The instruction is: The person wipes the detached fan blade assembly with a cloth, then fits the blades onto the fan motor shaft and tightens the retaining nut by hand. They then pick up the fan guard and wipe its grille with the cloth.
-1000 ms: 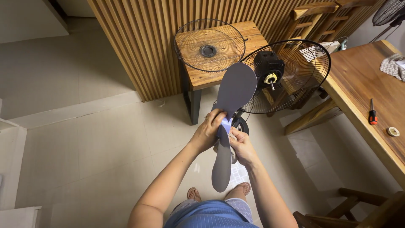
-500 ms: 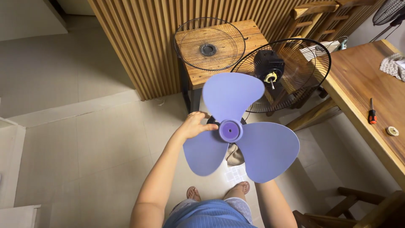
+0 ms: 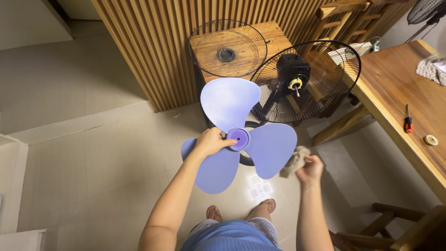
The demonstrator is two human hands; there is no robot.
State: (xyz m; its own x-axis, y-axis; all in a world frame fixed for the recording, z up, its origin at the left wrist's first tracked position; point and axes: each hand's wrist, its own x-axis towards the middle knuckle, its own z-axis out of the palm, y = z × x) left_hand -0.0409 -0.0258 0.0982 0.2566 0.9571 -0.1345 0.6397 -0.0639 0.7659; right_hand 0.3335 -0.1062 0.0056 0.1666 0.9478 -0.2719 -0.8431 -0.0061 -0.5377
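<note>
My left hand (image 3: pixel 211 142) grips a pale purple three-blade fan propeller (image 3: pixel 232 107) at its round hub, holding it flat toward me above the floor. My right hand (image 3: pixel 310 168) is off to the right of the blades, closed on a crumpled beige cloth (image 3: pixel 293 160). Beyond the propeller stands the fan body (image 3: pixel 293 69) with its black motor, yellow shaft tip and rear wire guard (image 3: pixel 325 60). The loose front guard (image 3: pixel 227 46) lies on a small wooden table (image 3: pixel 274 37).
A slatted wooden wall (image 3: pixel 153 51) runs behind the small table. A long wooden table (image 3: pixel 395 93) at right carries a red-handled screwdriver (image 3: pixel 408 122), a small round cap (image 3: pixel 431 139) and a cloth. A wooden chair (image 3: pixel 399 227) sits at lower right. Tiled floor (image 3: pixel 93 153) lies to the left.
The propeller turned from edge-on to face me. My right hand let go of it and moved out to the right with the cloth; my left hand still holds the hub.
</note>
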